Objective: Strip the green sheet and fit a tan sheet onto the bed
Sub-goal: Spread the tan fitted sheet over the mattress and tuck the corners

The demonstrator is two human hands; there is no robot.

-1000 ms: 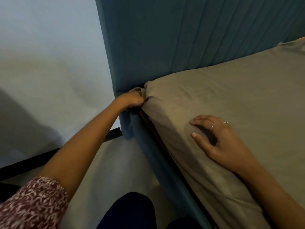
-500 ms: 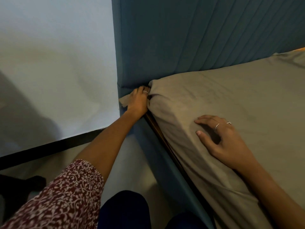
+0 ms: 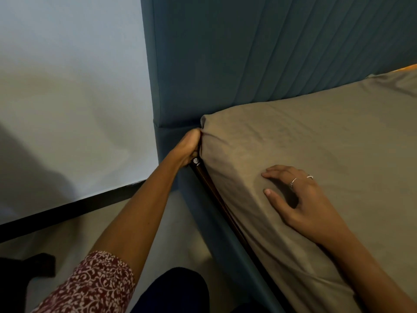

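Both hands on tan sheet (image 3: 316,136).

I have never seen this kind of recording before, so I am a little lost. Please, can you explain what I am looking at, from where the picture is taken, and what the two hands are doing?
No machine here: these are a person's two bare hands. The single picture comes from a camera worn on the person's head, looking forward and down, so you see the arms as the person sees them.

The surface is a bed. A tan sheet covers the mattress, and behind it stands a blue padded headboard. The blue bed frame runs along the side, next to the floor and a pale wall.

The left hand is at the mattress corner by the headboard; its fingers go into the gathered sheet there, probably tucking it in, though they are partly hidden. The right hand rests on the sheet near the mattress edge, fingers relaxed, holding nothing.
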